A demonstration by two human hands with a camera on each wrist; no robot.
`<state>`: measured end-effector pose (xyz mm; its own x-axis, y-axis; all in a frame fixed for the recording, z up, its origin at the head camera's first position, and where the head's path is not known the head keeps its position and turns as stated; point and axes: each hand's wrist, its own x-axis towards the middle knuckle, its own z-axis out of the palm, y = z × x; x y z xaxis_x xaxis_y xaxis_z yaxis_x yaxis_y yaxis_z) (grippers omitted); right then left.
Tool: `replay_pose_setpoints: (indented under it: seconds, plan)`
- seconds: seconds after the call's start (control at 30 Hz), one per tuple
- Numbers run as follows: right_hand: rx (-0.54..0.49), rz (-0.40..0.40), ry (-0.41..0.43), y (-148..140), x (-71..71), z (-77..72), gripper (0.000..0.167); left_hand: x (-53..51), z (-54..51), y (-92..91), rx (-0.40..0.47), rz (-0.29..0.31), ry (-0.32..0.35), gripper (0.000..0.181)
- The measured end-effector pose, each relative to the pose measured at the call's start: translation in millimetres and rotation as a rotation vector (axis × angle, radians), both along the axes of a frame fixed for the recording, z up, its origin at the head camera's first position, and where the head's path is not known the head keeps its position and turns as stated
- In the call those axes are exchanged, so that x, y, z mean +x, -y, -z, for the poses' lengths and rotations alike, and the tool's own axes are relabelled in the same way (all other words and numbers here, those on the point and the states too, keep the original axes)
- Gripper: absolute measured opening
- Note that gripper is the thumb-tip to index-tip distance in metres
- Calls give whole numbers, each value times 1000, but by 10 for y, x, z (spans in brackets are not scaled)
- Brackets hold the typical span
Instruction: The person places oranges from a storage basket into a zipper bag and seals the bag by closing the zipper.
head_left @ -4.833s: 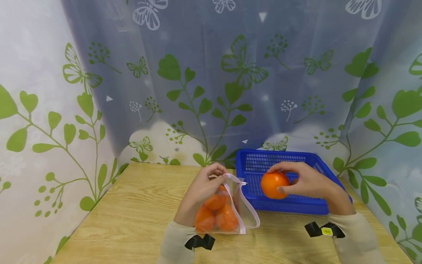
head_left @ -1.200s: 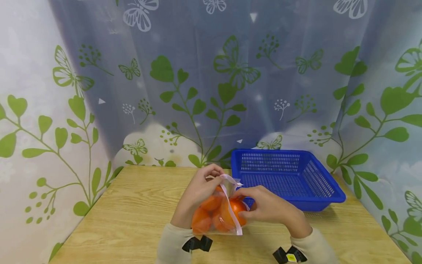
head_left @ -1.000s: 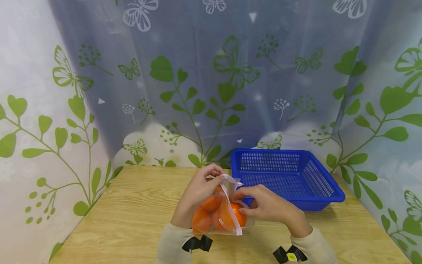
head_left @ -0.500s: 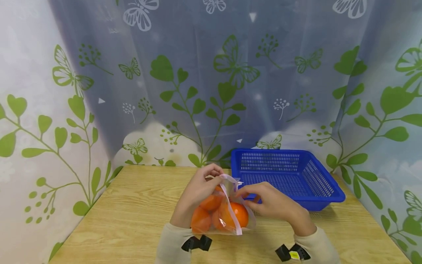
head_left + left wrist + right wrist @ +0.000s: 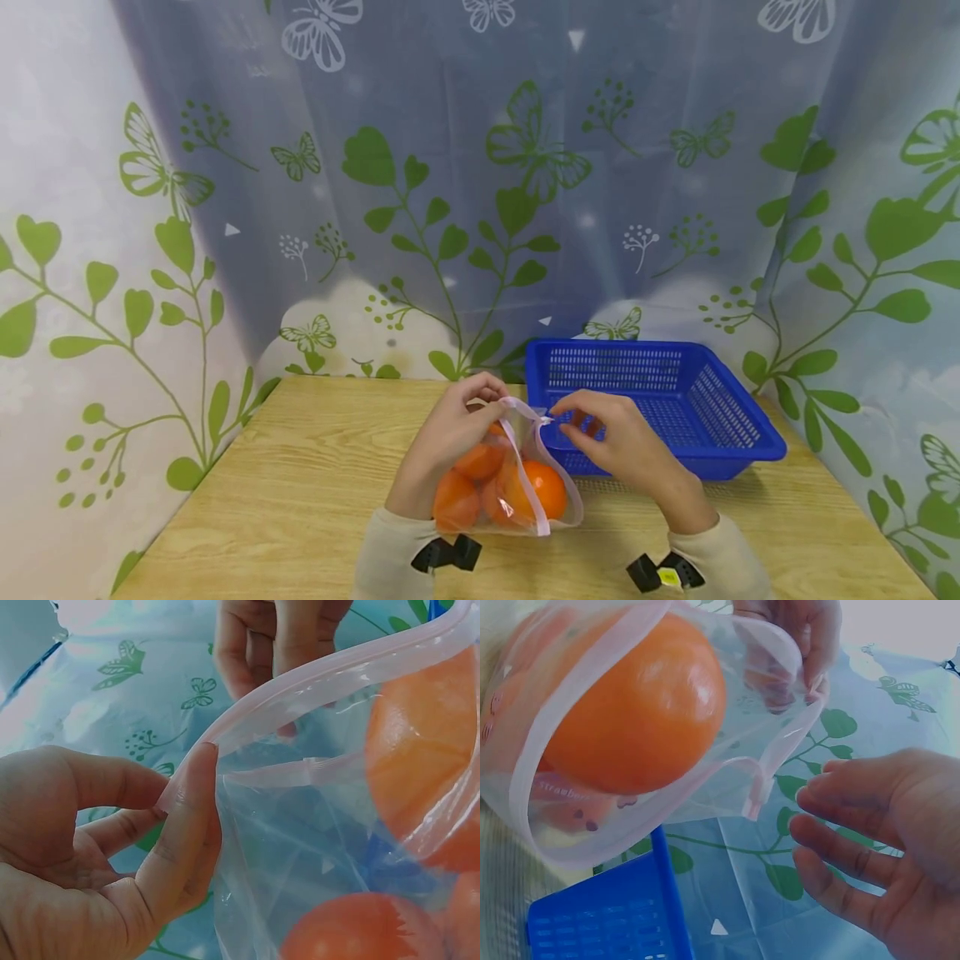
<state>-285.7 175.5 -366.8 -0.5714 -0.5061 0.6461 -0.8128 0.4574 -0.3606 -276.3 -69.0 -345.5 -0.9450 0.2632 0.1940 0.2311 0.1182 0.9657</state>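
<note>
A clear zip bag (image 5: 581, 510) with pale pink trim stands on the table, its mouth gaping to the right. Several oranges are inside; the nearest orange (image 5: 547, 490) lies just within the opening and bulges large in the right wrist view (image 5: 649, 705). My left hand (image 5: 467, 427) pinches the bag's upper corner between thumb and index finger, as the left wrist view shows closely (image 5: 112, 847). Beside the white zip slider (image 5: 545, 419), my right hand (image 5: 618, 437) hovers with loosely bent fingers. In the right wrist view a gap separates that hand (image 5: 885, 847) from the bag.
A blue perforated plastic basket (image 5: 622, 358) sits behind the right hand, with no fruit visible in it. The wooden tabletop (image 5: 322, 483) extends left and in front. A curtain (image 5: 465, 208) printed with leaves and butterflies hangs behind and at both sides.
My right hand brought an orange from the basket into the bag and let go of it. It then drew back up and right towards the zip slider. The left hand keeps its pinch.
</note>
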Motion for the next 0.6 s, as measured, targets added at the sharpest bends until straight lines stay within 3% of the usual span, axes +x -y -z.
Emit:
replay_pose_setpoints:
  seconds: [0.33,0.6]
  plan:
    - [34,-57,27,88,-70,119,33,54,-44,53,-61,40,-60,10]
    - [37,-65,-130,169,-78,158,24,83,-85,102,-54,66,-59,10]
